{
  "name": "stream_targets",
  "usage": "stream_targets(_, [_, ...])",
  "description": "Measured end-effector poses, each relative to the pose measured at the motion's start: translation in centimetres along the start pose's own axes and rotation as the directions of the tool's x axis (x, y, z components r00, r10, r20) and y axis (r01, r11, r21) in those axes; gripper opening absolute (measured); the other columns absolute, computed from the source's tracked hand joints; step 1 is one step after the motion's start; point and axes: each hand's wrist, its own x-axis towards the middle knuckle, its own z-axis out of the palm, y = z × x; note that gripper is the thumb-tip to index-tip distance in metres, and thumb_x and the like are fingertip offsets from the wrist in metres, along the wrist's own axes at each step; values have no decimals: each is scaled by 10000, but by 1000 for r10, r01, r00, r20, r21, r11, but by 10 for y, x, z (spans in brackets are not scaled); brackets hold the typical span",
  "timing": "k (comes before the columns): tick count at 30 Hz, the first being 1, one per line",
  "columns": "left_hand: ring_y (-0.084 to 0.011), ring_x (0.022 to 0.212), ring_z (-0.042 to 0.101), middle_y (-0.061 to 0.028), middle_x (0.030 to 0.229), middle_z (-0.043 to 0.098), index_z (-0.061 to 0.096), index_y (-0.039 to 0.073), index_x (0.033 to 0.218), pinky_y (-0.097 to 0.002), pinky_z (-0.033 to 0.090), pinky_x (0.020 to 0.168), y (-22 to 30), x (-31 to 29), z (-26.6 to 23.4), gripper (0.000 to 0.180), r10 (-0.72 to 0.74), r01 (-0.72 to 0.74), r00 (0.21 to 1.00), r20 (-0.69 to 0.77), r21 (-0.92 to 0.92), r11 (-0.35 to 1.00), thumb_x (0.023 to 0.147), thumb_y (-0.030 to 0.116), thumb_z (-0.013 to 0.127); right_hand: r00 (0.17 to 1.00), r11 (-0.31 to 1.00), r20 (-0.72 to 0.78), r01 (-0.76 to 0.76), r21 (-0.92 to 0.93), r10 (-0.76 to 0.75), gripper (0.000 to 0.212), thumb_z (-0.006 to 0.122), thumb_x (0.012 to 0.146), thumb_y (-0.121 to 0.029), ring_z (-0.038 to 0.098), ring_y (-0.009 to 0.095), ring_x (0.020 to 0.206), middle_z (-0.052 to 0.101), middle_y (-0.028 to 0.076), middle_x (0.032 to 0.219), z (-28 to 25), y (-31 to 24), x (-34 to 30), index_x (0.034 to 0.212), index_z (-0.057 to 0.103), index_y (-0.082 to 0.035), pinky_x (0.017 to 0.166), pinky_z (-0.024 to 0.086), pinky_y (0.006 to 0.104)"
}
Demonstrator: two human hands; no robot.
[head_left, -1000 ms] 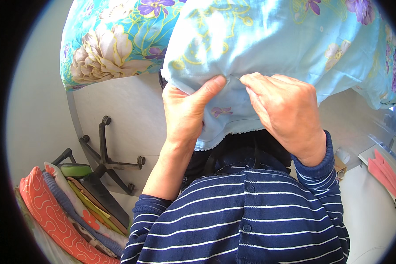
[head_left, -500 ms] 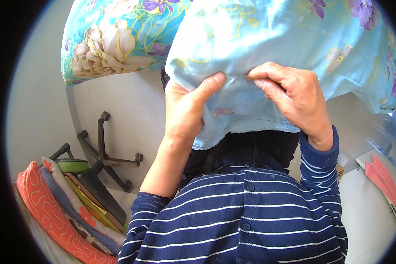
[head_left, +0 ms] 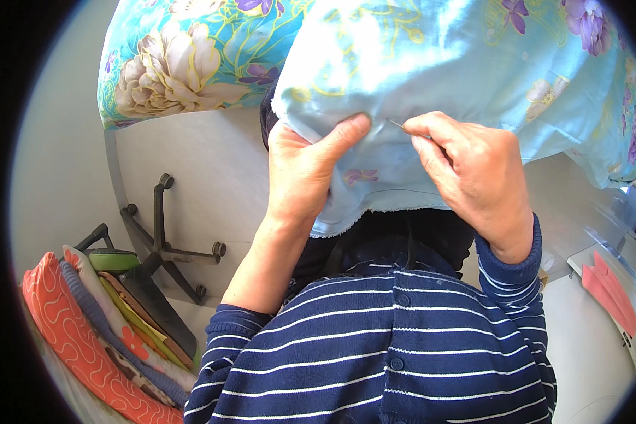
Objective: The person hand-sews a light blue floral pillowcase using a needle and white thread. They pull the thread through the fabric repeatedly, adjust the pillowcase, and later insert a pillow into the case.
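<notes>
A light blue floral cloth [head_left: 459,85] with a frayed lower edge lies over my lap. My left hand [head_left: 304,166] grips it near its left edge, thumb on top and fingers hidden beneath. Between the thumb and forefinger of my right hand [head_left: 470,173] is a thin needle [head_left: 396,124]. Its tip points left, at the cloth, close to my left thumb. Whether the tip touches the fabric I cannot tell.
Brighter blue floral fabric [head_left: 191,63] bulges at the far left. A wheeled chair base [head_left: 164,247] stands on the floor at left, beside a stack of folded textiles [head_left: 99,332]. At right, a pink piece [head_left: 608,293] lies on a white surface.
My right hand has shifted slightly right and down, and more of the needle shows at its fingertips. My left hand keeps its hold on the cloth.
</notes>
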Motion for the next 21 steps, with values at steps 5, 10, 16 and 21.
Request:
stream_targets(5, [-119,831,611,-60,945,658,622,6,1030,-260,485,755,-1,-2,0,263,2,-3,1000,13,38,999,774,5,680,999,986,17,36,-161,-33,102,621,772,-36,596,260,588,621,116,708,16,-3,9,874,633,-44,512,443,306])
stream_targets(10, [-119,826,611,-56,945,658,625,13,1031,-260,484,748,-2,-2,1,263,16,-16,1000,3,39,999,774,2,679,999,999,-29,30,-17,-30,97,623,777,-37,594,247,570,618,114,700,11,5,7,873,638,-50,506,441,300])
stream_targets(16, [-117,835,605,-54,960,651,609,10,1055,-262,481,746,-6,-3,3,273,67,-65,997,-32,37,997,789,11,670,1000,1000,-24,-6,-13,6,103,634,782,-37,585,241,551,610,112,672,4,-1,2,885,637,-49,499,437,299])
stream_targets(21, [-117,826,605,-57,971,647,598,5,1073,-258,482,737,-9,-3,3,288,80,-76,995,-55,69,995,793,11,666,998,999,-68,-4,-48,1,119,643,773,-34,583,248,553,605,110,657,8,-4,-3,890,635,-57,496,436,309])
